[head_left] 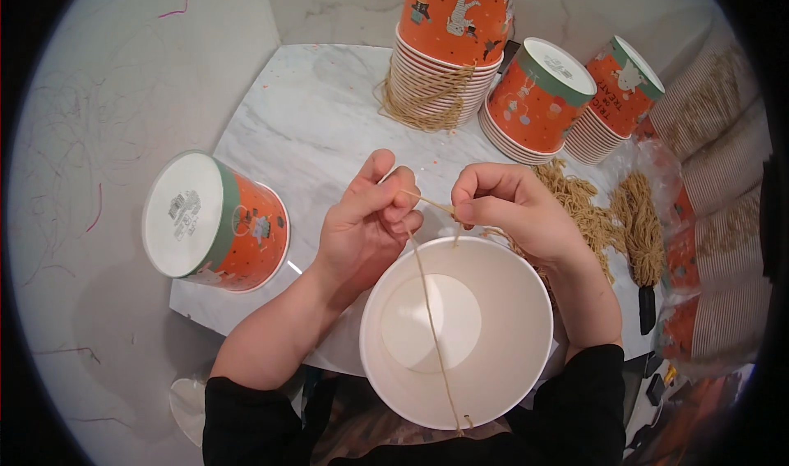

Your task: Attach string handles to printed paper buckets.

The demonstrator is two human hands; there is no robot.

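A white-lined paper bucket (509, 326) faces up with its mouth toward me, close to my body. A tan cord (427, 302) crosses its opening from a hole at the near rim up to my hands. Above the far rim, my left hand (370, 219) pinches the cord between thumb and fingers. My right hand (505, 211) grips another part of the cord in a thumb-and-finger pinch at the far rim, where a short bit of cord hangs inside. A short stretch of cord runs between the two hands.
An upside-down orange bucket (255, 232) stands at the left table edge. At the back are a tall bucket stack (456, 22) draped with cord and two shorter stacks (538, 96) (616, 88). Cord bundles (637, 219) lie right, beside plastic-wrapped bucket stacks (727, 277).
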